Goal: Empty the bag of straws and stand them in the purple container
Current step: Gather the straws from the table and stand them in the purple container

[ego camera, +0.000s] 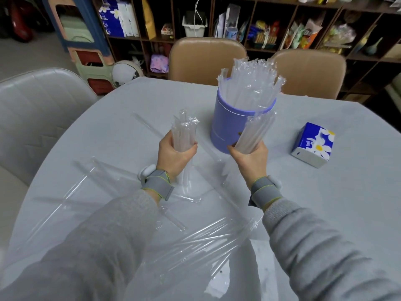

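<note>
Two bundles of wrapped straws are gripped upright, one in the left hand [175,155], one in the right hand [251,157] just beside the purple container [230,124], seemingly half full; loose straws [208,237] lie on the table [325,192]

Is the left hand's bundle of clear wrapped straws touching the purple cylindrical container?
Apart. The head view shows bare table between the left-hand bundle and the purple container.

I see open tabletop [104,135] left of the purple container [227,124]. Standing straws [249,83] crowd its mouth; a tissue pack [312,144] sits to its right.
</note>
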### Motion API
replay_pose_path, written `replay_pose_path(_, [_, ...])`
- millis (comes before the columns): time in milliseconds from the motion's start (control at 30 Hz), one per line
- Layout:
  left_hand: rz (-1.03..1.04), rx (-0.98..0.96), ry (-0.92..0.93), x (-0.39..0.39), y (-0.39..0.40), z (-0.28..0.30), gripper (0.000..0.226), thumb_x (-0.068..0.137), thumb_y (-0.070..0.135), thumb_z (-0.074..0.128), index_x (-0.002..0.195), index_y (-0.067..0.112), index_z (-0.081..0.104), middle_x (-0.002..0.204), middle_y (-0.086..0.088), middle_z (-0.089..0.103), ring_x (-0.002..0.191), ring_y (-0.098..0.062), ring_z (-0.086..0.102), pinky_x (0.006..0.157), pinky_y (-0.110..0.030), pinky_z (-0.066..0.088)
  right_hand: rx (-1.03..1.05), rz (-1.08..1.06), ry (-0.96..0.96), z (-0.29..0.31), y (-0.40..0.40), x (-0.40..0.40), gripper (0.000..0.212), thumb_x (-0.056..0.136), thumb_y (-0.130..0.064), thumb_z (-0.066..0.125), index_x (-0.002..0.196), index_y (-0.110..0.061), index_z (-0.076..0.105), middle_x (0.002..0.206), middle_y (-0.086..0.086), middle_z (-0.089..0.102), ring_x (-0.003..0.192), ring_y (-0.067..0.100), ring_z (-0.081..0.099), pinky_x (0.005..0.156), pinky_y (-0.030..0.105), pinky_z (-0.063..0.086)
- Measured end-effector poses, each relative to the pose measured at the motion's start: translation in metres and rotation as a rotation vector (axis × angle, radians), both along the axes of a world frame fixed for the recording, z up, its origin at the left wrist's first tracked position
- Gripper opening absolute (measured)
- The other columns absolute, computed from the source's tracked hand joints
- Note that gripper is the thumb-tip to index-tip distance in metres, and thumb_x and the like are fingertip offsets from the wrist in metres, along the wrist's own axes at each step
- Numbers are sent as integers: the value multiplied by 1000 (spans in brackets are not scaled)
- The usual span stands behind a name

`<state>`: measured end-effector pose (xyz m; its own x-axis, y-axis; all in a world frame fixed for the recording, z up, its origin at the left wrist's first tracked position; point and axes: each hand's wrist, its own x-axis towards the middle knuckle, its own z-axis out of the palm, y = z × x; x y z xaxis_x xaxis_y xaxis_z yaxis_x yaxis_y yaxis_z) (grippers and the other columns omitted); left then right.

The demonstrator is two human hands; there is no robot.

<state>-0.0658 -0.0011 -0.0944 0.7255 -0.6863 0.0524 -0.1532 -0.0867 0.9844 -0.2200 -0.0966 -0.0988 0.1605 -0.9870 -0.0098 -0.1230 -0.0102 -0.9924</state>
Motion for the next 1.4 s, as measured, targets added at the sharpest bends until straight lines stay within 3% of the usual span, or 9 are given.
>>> replay_pose_path(167, [4, -7, -12, 1, -7, 3, 35, 64, 19, 73, 90, -3, 66, 83, -8, 68, 72, -14, 61, 68, -24, 51, -31, -3, 10, 7, -6, 3, 26, 71, -3, 75, 93, 5, 64, 85, 17, 66, 72, 15, 59, 64, 24, 51])
replay_pose_path(333, [-30, 26, -60, -5, -12, 3, 23, 61, 20, 74, 76, 9, 60, 72, -2, 61, 62, -9, 52, 58, -13, 44, -32, -8, 1, 7, -7, 6, 26, 71, -3, 76, 92, 3, 63, 83, 11, 65, 71, 15, 59, 64, 24, 50])
replay_pose_path(600, [-67, 87, -18, -5, -20, 12, 11, 77, 6, 69, 83, 16, 69, 64, 13, 60, 52, 5, 53, 57, -9, 43, -44, 20, 94, 7, -13, 4, 18, 74, -7, 68, 85, 6, 63, 76, 19, 64, 69, 20, 57, 58, 20, 46])
replay_pose_path(700, [-37, 49, -1, 6, -35, 50, 4, 78, 11, 70, 82, 11, 68, 69, 0, 63, 59, -11, 55, 62, -23, 47, -70, 59, 115, 34, -20, 4, 19, 76, -9, 65, 85, 7, 60, 78, 27, 65, 68, 31, 63, 63, 36, 51])
replay_pose_path(767, [-44, 38, -9, 17, -45, 84, 6, 79, 12, 70, 82, 8, 67, 71, -6, 62, 59, -18, 54, 62, -28, 49, -101, 52, 111, 66, -25, 3, 14, 80, -3, 64, 87, 7, 60, 74, 21, 65, 64, 26, 63, 62, 32, 51])
replay_pose_path(867, [-148, 94, -100, 28, -53, 128, 8, 79, 14, 71, 79, 9, 65, 66, -7, 61, 44, -8, 53, 59, -25, 48, -138, 2, 56, 121, -35, 1, 10, 83, -3, 63, 87, 6, 61, 70, 13, 63, 56, 11, 59, 55, 16, 47])
replay_pose_path(967, [-203, 185, -159, 36, -57, 144, 7, 77, 13, 72, 76, 9, 66, 66, -5, 62, 37, -1, 51, 54, -20, 46, -124, -91, -49, 159, -49, -2, 20, 82, -9, 65, 92, 8, 62, 75, 17, 65, 62, 20, 60, 60, 27, 48])
replay_pose_path(1167, [-205, 350, -250, 36, -72, 147, 19, 73, 20, 71, 87, 6, 71, 82, -13, 74, 75, -29, 71, 78, -40, 58, -70, -205, -269, 189, -66, 3, 22, 82, -8, 67, 100, 1, 59, 77, 8, 61, 58, 8, 58, 48, 15, 46])
replay_pose_path(1400, [-181, 434, -235, 31, -104, 143, 19, 73, 22, 70, 89, 11, 71, 93, -13, 74, 91, -31, 68, 82, -38, 55, -10, -133, -312, 183, -90, 31, 29, 83, -12, 68, 105, 3, 61, 80, 5, 63, 69, 13, 61, 69, 31, 51])
